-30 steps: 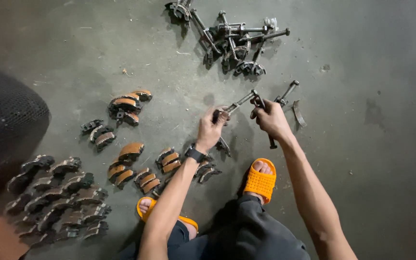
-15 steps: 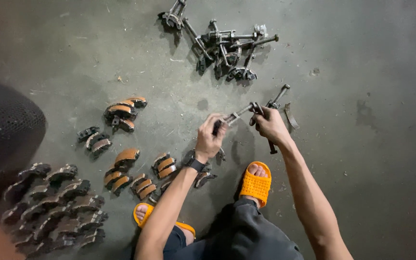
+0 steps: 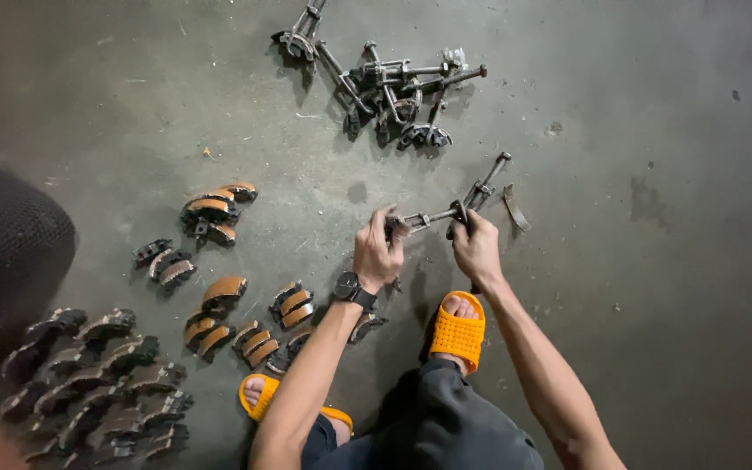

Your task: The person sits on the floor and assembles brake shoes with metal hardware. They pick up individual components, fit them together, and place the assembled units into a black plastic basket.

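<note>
Left hand (image 3: 379, 254) and right hand (image 3: 475, 246) each pinch an end of a metal rod tool (image 3: 446, 211) held above the floor, at 12 o'clock from the orange sandal (image 3: 456, 332); greasy fingers may slip, dropping it onto toes.

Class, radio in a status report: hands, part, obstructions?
Left hand and right hand both grip one metal rod part. Held above the floor. Nothing blocking.
</note>
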